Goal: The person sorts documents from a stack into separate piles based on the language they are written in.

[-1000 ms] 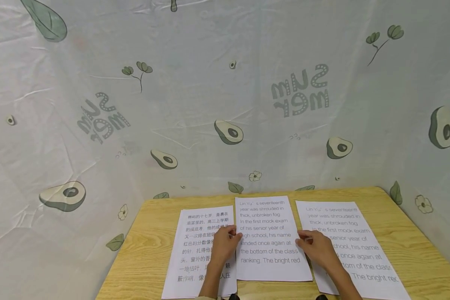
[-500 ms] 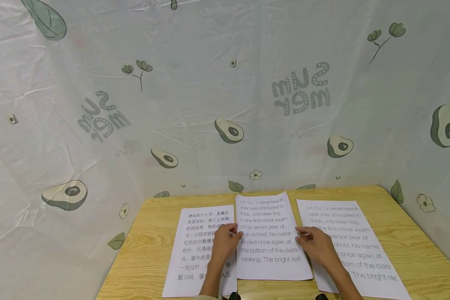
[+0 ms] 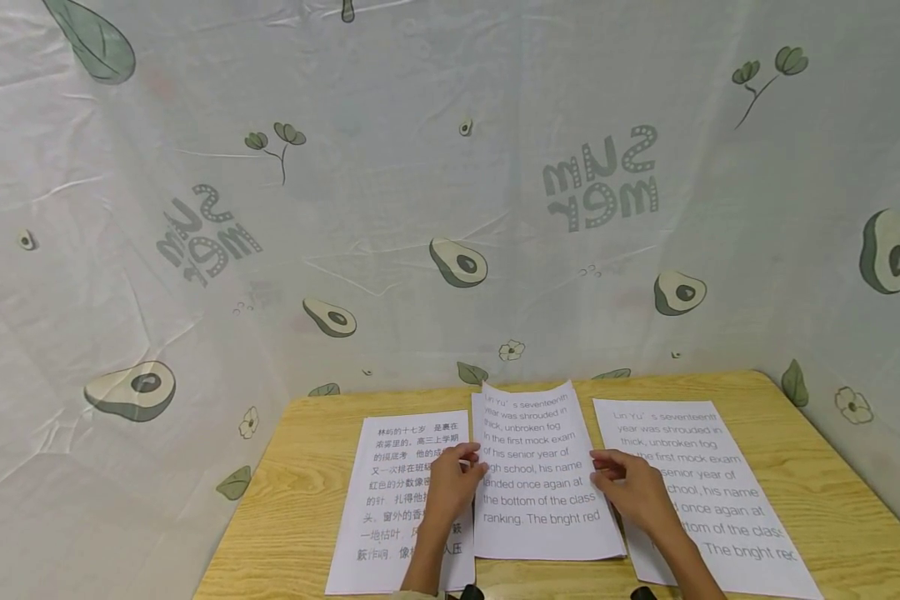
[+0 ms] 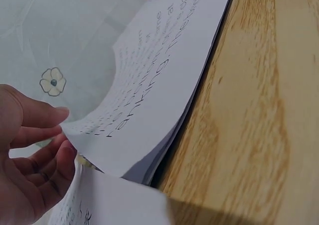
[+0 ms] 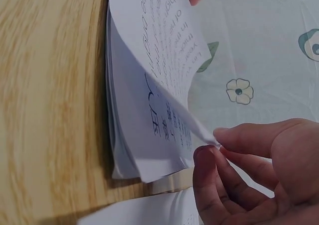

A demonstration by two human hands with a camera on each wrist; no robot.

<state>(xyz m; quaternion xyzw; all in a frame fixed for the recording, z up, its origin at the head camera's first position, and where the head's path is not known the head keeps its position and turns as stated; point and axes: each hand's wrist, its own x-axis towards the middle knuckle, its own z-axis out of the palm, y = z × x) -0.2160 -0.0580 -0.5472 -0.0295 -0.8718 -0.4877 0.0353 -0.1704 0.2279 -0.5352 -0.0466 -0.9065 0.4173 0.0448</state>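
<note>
Pinching the left edge of the middle sheet [image 3: 532,479] with the left hand [image 3: 448,487], between thumb and finger tips, leaving almost no gap there and letting the other fingers bend loosely. Pinching the right edge of the middle sheet in the same manner with the right hand [image 3: 630,493], also with thumb and finger tips brought together on the paper. Keeping the middle sheet curved, sagging between both hands, with its far corners raised. Showing on it large English lines, beginning with "Lin Yu's seventeenth". Showing beneath the middle sheet, in the right wrist view, a page with Chinese characters [image 5: 137,120]. Can see just to the left of the middle sheet a Chinese paper [image 3: 390,500], partly covered by the left hand and forearm. Can see to the right of the middle sheet an English paper [image 3: 727,500] with similar words, partly covered by the right hand and forearm. Can see, around and under all these papers, a wood-grained tabletop [image 3: 270,517]. Noticing behind the middle sheet, past the tabletop, a pale hanging cloth [image 3: 390,167], printed with avocados, leaves, flowers and mirrored "summer".
</note>
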